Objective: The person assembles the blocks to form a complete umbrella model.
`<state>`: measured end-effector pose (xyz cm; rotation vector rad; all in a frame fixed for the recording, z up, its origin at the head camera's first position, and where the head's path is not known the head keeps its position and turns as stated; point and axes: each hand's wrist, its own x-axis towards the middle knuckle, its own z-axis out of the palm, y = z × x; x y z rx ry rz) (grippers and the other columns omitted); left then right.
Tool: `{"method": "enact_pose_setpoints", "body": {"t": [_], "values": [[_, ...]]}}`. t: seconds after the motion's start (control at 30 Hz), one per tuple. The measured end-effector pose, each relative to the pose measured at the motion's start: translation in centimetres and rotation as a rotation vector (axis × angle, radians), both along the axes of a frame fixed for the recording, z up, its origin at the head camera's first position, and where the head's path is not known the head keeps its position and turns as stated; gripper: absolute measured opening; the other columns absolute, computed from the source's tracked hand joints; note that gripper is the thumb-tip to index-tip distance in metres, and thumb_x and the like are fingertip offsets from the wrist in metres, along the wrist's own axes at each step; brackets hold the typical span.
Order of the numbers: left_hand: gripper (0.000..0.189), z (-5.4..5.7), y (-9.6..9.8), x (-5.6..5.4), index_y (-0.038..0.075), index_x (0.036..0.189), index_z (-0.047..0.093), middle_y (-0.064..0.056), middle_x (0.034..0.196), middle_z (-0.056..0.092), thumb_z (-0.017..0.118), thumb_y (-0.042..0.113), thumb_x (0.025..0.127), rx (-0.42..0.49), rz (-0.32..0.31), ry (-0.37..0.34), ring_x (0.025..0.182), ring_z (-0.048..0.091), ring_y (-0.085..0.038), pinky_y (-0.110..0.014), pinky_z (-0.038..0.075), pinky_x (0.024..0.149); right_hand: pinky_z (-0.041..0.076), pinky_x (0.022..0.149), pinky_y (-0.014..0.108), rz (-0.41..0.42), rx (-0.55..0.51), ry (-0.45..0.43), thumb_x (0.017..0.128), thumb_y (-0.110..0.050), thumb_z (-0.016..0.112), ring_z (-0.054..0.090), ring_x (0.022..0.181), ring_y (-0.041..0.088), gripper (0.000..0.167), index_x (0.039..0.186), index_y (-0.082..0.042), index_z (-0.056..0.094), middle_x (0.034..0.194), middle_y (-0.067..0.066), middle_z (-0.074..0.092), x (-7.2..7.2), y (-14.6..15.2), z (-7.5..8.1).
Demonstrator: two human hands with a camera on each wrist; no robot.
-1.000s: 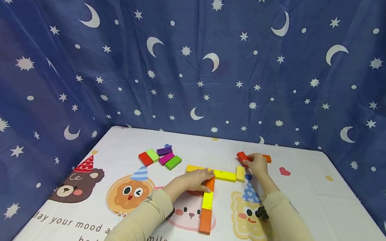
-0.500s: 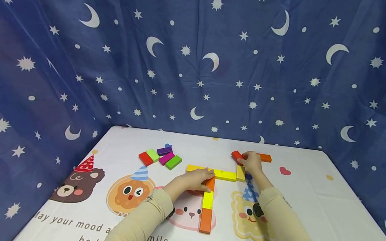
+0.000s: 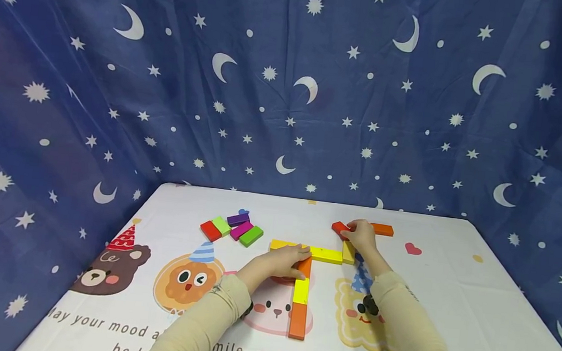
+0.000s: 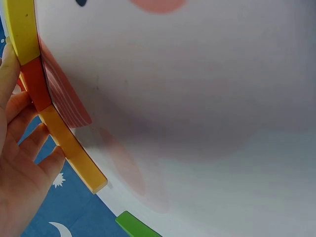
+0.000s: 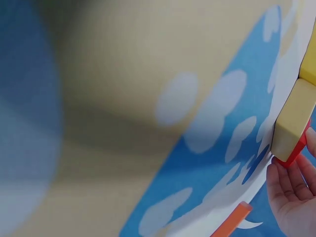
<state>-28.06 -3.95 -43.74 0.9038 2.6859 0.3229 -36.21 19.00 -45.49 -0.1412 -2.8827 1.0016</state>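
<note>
Slid leftward since a second ago: the red block [image 3: 339, 228], now slanting just beyond the far end of the tan block [image 3: 348, 253]; whether they touch is hard to tell. Nearest, to the tan block's left and closer to the viewer, stands a column of orange and yellow blocks [image 3: 301, 291]. The left hand [image 3: 280, 263] rests at its top, fingers spread, fingertips touching; a light press should steady the joint. A yellow row [image 3: 327, 255] leads right to the tan block. Well left of it and farther lie five loose blocks [image 3: 241, 230]. Beyond it, the right hand [image 3: 362, 238] pinches the red block between thumb and fingers; squaring it gently, without nudging the tan block, seems wisest. Farthest, to its right, lies a loose orange block [image 3: 382, 229].
</note>
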Motion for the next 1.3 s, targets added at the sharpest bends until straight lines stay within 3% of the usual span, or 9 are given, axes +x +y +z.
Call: {"method": "enact_pose_setpoints", "body": {"t": [0.33,0.6,1.3], "values": [[0.065,-0.16,-0.06,-0.08,0.015,0.144,0.041,-0.001,0.151,0.037,0.064,0.038,0.087,0.005,0.001,0.004,0.143,0.028,-0.02,-0.036,0.025,0.117,0.05,0.094,0.043,0.007,0.013,-0.048,0.085,-0.01,0.068,0.057,0.094,0.032,0.034,0.114,0.008,0.063,0.11,0.024,0.064,-0.11,-0.49,-0.11],[0.065,-0.11,0.03,0.02,0.016,0.144,0.04,0.0,0.152,0.036,0.064,0.037,0.087,0.002,0.003,0.002,0.143,0.028,-0.019,-0.035,0.026,0.116,0.051,0.092,0.043,0.051,0.074,-0.057,0.084,-0.011,0.068,0.059,0.094,0.033,0.037,0.115,0.009,0.062,0.108,0.026,0.064,-0.13,-0.47,0.08],[0.066,-0.35,0.07,-0.35,0.015,0.144,0.04,-0.001,0.152,0.036,0.063,0.038,0.087,0.0,-0.009,0.011,0.143,0.027,-0.02,-0.036,0.025,0.117,0.052,0.09,0.041,0.043,0.056,-0.068,0.083,-0.011,0.069,0.06,0.094,0.032,0.037,0.116,0.006,0.062,0.108,0.024,0.064,-0.16,-0.41,0.42]]}}
